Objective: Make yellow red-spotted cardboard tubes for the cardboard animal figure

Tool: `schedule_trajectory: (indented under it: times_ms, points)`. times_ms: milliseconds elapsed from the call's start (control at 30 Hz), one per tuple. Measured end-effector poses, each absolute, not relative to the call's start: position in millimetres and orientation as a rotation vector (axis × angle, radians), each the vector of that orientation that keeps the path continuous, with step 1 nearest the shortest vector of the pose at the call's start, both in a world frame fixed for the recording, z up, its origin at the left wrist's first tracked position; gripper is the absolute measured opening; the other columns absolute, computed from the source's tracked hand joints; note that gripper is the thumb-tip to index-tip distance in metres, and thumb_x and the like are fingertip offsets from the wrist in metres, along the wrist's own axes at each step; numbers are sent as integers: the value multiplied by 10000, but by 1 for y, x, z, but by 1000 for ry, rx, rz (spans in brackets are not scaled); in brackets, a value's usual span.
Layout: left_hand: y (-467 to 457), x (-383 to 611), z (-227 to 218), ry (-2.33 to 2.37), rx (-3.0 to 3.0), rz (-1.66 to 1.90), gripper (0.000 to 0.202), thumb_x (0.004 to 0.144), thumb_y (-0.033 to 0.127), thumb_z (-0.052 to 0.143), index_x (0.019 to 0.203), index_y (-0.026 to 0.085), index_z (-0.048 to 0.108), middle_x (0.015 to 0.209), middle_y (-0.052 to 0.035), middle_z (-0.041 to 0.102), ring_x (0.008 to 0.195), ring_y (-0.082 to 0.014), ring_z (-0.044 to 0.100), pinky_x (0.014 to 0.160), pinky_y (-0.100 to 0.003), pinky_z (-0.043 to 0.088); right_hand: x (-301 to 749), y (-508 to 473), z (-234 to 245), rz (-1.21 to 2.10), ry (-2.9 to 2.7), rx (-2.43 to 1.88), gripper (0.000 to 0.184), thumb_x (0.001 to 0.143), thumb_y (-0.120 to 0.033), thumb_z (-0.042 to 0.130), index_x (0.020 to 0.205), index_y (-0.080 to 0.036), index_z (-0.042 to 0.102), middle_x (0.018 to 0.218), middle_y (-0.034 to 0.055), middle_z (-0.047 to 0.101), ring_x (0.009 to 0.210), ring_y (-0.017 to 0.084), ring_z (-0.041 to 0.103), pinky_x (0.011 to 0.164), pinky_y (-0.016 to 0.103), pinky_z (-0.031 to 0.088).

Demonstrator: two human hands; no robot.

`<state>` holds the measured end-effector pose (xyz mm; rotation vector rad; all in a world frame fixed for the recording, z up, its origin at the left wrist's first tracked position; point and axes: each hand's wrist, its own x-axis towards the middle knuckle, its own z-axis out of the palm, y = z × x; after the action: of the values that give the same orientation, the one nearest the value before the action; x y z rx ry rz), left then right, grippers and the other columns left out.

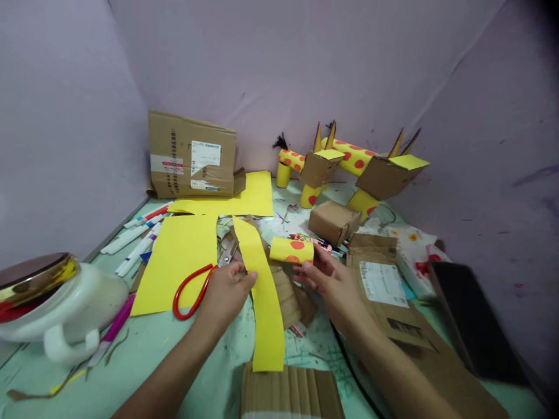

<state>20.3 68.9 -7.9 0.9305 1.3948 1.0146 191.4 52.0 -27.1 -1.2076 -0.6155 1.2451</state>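
My left hand (pixel 226 291) pinches the left edge of a long yellow paper strip (pixel 264 291) that runs from the table's middle toward me. Red-handled scissors (pixel 192 291) lie just left of that hand on a yellow sheet (pixel 179 259). My right hand (pixel 329 282) holds a small yellow roll with red dots (pixel 292 249) by its right end, fingers curled around it. The roll hovers just above the strip's upper part, over brown cardboard pieces (pixel 288 297).
Two yellow, red-spotted cardboard animals (pixel 349 166) stand at the back. A brown box (pixel 192 156) leans on the wall; a small one (pixel 334 222) sits mid-table. Marker pens (pixel 135 235) lie left, a white jug (pixel 56 302) near left, flattened cardboard (pixel 393 297) and a dark phone (pixel 474 320) right.
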Motion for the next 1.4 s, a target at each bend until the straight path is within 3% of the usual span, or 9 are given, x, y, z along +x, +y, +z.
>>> schedule_trajectory:
  times_ms: [133,233,433,633,767,933,1100,1233,1400]
  points:
    - [71,16,-7,1434,1066,946,148,584,206,661,486,160,560,407,42,495,415,-99,410,447,-200,272,194,40,-25,888,-883,-1446,606,620,-239,743,1200,-253,568,1126,61,606,669,155,578,536,282,497]
    - [71,10,-6,1410,1115,929,156,623,264,652,558,161,555,448,47,484,433,-88,393,457,-197,271,191,30,-18,677,-1049,-1507,419,705,-267,686,1118,-257,621,1075,56,631,650,149,548,583,288,472]
    - [65,6,3,1302,1198,931,233,648,324,656,569,171,499,450,81,350,423,-53,262,414,-184,204,171,26,-15,1223,-1141,-1381,219,695,-321,679,870,-194,716,820,56,713,724,205,610,613,302,480]
    - [61,10,5,1287,1276,1014,215,664,259,650,552,166,491,454,80,342,432,-52,273,404,-181,221,166,28,-29,1428,-1056,-1346,127,669,-302,674,708,-187,713,526,-31,608,373,75,401,386,212,328]
    - [63,10,-1,1296,1252,1120,154,672,266,653,612,154,566,481,69,412,433,-52,308,396,-181,242,168,26,-31,1470,-1046,-1341,128,644,-279,686,703,-171,720,496,-38,595,363,63,375,387,202,312]
    - [65,15,-7,1294,1202,1185,155,701,301,635,694,157,580,473,85,405,392,-41,262,367,-180,213,166,23,-32,1499,-1032,-1345,111,602,-249,713,651,-151,724,603,4,671,486,94,495,472,207,374]
    - [66,7,5,1372,1256,1159,370,733,359,585,1043,157,564,658,22,594,410,-65,394,421,-202,322,169,24,-33,1489,-924,-1365,203,595,-336,730,632,-140,689,493,-17,610,392,81,448,388,201,336]
    - [70,-19,16,1840,1807,674,294,760,366,511,972,193,617,746,-49,654,663,-214,602,587,-301,413,176,29,-26,1422,-828,-1375,269,588,-387,736,648,-142,644,416,-49,546,323,60,398,329,177,280]
    - [68,-37,16,1921,2174,-242,423,724,230,478,1138,203,557,1012,-122,644,923,-356,607,678,-418,431,178,40,-8,1321,-788,-1396,274,568,-364,748,653,-148,602,387,-71,511,300,50,401,308,152,228]
